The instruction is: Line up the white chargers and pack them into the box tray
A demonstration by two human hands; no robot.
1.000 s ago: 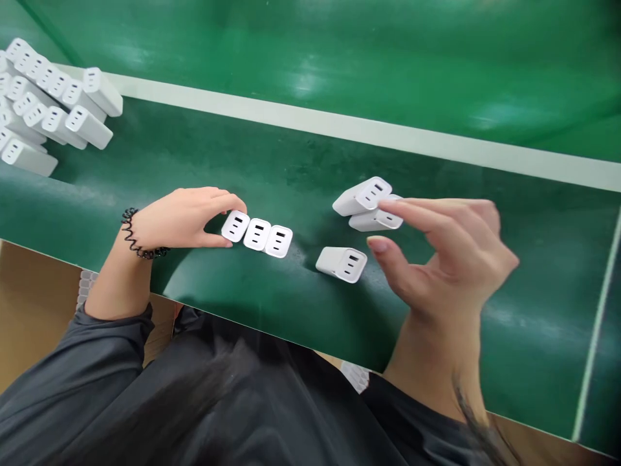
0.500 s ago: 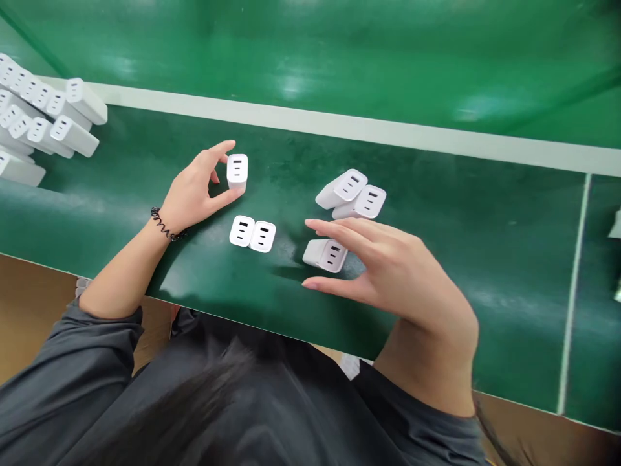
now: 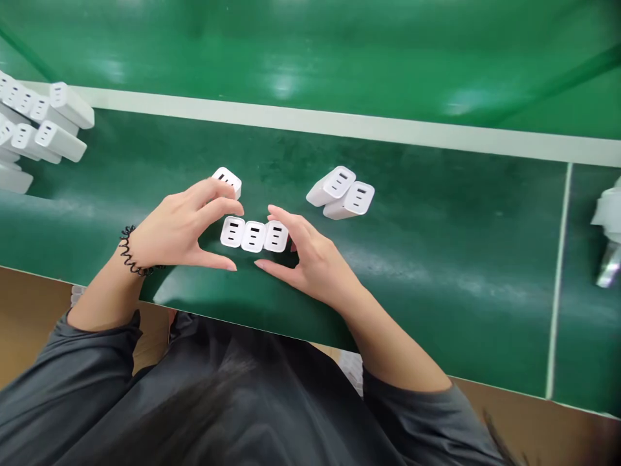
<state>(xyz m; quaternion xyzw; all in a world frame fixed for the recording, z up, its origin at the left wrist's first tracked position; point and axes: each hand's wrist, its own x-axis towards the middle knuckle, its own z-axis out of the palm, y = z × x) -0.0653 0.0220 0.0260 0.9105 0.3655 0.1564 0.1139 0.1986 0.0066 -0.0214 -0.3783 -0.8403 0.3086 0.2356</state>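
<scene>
The grip is spread on both sides, the row of three chargers (image 3: 253, 237) on the surface (image 3: 436, 310) being framed by left hand (image 3: 169, 226) and right hand (image 3: 315, 259); light, even pressure is best applied. Earlier, only two were lined up; beyond, a lone charger (image 3: 227, 176) is now partly covered.

Six chargers (image 3: 253, 237) stand apart from the pile: three side by side in a row, one by itself, and two together. The pile (image 3: 65, 142) at the left edge shows at least nine more, but the frame cuts it off, so its total cannot be told. There is one bracelet (image 3: 127, 249) and one table (image 3: 436, 220).
</scene>
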